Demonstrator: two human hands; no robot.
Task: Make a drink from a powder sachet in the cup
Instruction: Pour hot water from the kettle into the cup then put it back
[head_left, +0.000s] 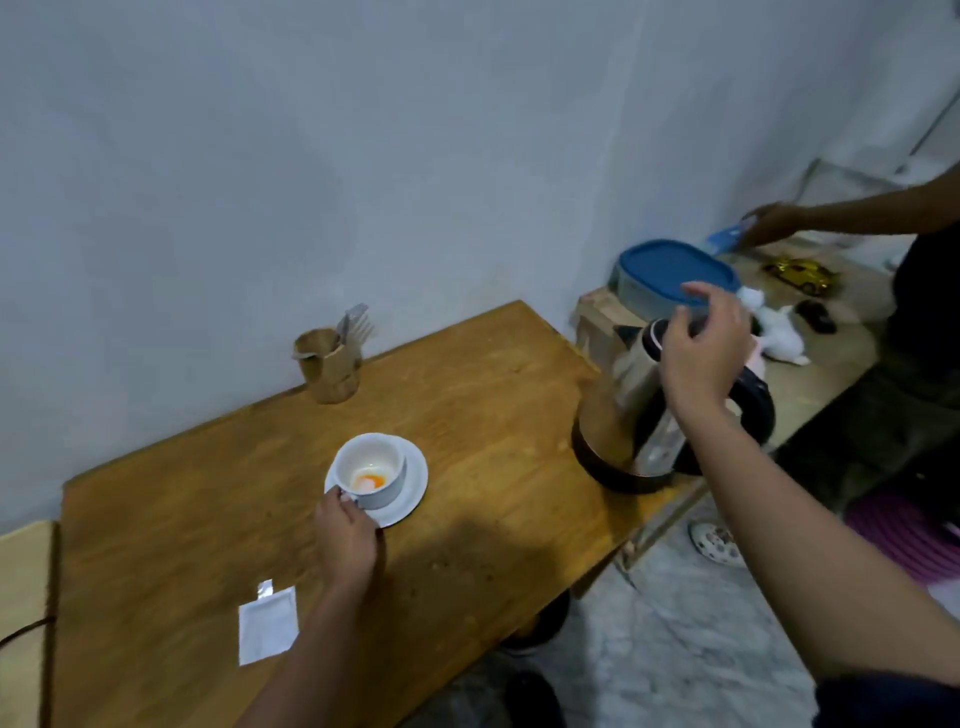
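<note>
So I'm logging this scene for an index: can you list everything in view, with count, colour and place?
cup: one, white, on the saucer, orange and white powder at its bottom
saucer: one, white, mid table
sachet: one, white, flat at the table's near left
cutlery holder: one, tan, far table edge by the wall, pale cutlery inside
kettle: one, steel and black, table's right edge
table: one, brown wood
lidded container: one, clear with blue lid, on the side surface behind the kettle
toy car: one, gold, side surface
white figurine: one, side surface
another person's hand: one, far right
left hand: grip on the cup's handle
right hand: open over the kettle's top
</note>
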